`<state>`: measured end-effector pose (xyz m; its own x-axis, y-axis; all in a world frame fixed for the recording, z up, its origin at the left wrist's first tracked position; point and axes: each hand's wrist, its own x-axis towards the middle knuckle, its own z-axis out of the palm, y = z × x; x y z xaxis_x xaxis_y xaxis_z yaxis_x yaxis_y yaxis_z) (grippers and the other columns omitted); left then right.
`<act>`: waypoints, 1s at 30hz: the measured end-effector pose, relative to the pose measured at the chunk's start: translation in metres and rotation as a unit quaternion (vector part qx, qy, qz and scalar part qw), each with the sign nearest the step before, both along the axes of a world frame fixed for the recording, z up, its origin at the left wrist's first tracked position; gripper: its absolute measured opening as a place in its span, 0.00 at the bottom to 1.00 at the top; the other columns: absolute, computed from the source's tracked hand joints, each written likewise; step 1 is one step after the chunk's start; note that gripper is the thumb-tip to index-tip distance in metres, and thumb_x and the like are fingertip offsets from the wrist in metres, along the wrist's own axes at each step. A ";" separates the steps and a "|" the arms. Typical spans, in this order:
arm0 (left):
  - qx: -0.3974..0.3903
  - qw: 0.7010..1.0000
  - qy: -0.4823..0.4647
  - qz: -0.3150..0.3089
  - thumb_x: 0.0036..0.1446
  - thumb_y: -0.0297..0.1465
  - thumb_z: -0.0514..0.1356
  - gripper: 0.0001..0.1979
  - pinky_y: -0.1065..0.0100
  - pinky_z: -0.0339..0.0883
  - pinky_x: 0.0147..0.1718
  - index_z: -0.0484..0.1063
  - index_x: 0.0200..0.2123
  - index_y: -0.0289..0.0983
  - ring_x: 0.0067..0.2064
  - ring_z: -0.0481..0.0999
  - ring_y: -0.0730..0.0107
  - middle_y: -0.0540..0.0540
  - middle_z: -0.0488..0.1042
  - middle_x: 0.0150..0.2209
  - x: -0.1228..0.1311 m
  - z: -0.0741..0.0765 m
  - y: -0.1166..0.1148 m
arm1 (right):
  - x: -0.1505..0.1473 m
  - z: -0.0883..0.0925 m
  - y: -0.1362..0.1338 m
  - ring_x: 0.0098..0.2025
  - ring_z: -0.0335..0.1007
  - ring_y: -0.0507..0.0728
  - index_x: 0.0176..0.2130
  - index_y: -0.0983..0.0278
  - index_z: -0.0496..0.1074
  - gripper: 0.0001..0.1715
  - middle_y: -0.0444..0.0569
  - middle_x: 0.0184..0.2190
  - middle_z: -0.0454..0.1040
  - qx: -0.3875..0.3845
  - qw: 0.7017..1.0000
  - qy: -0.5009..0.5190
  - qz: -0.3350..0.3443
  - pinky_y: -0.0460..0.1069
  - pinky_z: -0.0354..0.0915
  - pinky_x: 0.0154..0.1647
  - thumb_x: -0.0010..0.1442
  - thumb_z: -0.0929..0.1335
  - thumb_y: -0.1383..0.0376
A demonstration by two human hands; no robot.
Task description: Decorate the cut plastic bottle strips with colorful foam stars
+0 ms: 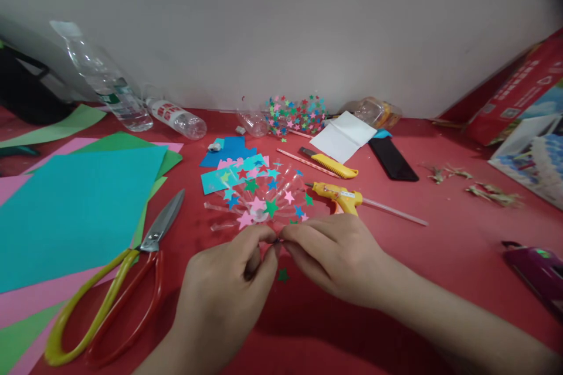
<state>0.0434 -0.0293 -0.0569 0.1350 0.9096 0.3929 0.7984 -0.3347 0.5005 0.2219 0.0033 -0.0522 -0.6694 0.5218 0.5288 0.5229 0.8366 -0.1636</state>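
My left hand (229, 287) and my right hand (338, 255) meet at the fingertips in the lower middle of the view. Both are pinched around something small and dark, too small to name. Just beyond them lies a clear plastic piece with splayed strips (288, 179), dotted with colored paper stars. A dark green star (283, 275) rests on the red table (308, 328) below the fingertips. Past my right hand is a yellow glue gun (341, 195) with a clear stick in its back. Large scissors (153, 240) with yellow and red handles lie left of my left hand.
Colored paper sheets (83, 205) cover the left side. Two bottles (112, 91) (176, 118), a star-covered clear bottle (295, 115) and a white paper (343, 136) are near the wall. A yellow cutter (334, 164), a black phone (393, 158) and a purple object (536, 272) lie rightward.
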 end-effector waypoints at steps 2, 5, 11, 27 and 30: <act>0.000 1.000 -0.010 -0.009 0.55 0.28 0.55 0.08 0.77 0.53 0.15 0.75 0.31 0.38 0.14 0.60 0.80 0.60 0.59 0.13 0.000 0.002 0.000 | 0.000 0.001 0.000 0.23 0.64 0.51 0.34 0.69 0.72 0.14 0.46 0.23 0.73 -0.009 1.000 -0.012 0.003 0.47 0.52 0.24 0.65 0.59 0.71; -0.003 0.999 -0.035 -0.018 0.56 0.29 0.54 0.09 0.78 0.53 0.15 0.76 0.30 0.38 0.15 0.59 0.81 0.59 0.59 0.13 0.000 0.005 -0.001 | -0.001 0.002 -0.001 0.23 0.65 0.51 0.35 0.69 0.71 0.14 0.47 0.24 0.73 -0.019 1.000 -0.020 0.004 0.47 0.54 0.24 0.65 0.58 0.71; -0.008 1.000 -0.030 -0.006 0.54 0.27 0.56 0.06 0.77 0.52 0.16 0.74 0.31 0.37 0.15 0.56 0.80 0.60 0.54 0.14 -0.001 0.000 -0.002 | -0.001 0.003 -0.001 0.23 0.65 0.51 0.35 0.68 0.71 0.14 0.46 0.24 0.74 -0.021 0.999 -0.030 0.001 0.47 0.54 0.24 0.65 0.58 0.71; -0.017 1.000 -0.021 0.004 0.53 0.28 0.59 0.03 0.78 0.52 0.16 0.72 0.31 0.40 0.15 0.58 0.80 0.61 0.55 0.14 -0.001 -0.003 0.000 | 0.003 -0.002 0.001 0.23 0.63 0.50 0.32 0.65 0.70 0.12 0.44 0.23 0.73 0.004 0.999 0.038 -0.031 0.46 0.52 0.24 0.65 0.60 0.72; -0.016 1.000 -0.010 0.002 0.52 0.27 0.58 0.04 0.78 0.52 0.16 0.72 0.31 0.40 0.15 0.58 0.80 0.61 0.55 0.14 0.000 -0.003 -0.001 | 0.003 0.001 0.001 0.21 0.61 0.50 0.31 0.66 0.69 0.16 0.44 0.22 0.71 -0.006 0.999 0.019 -0.036 0.47 0.51 0.23 0.67 0.58 0.69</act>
